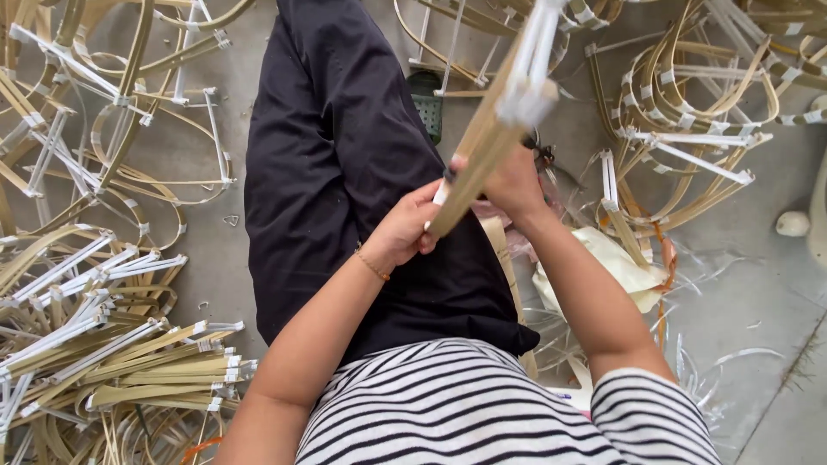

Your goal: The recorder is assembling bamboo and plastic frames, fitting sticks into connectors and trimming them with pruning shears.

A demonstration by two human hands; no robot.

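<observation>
Grey concrete floor (pixel 215 284), evenly daylit, cracked lower right.

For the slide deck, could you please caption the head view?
Both hands, left hand and right hand, grip a bundle of bamboo strips above the lap, bamboo frames piled around.

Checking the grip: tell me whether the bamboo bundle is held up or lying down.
Held up: both hands, left hand and right hand, grip the bamboo bundle, slanting above the lap.
</observation>
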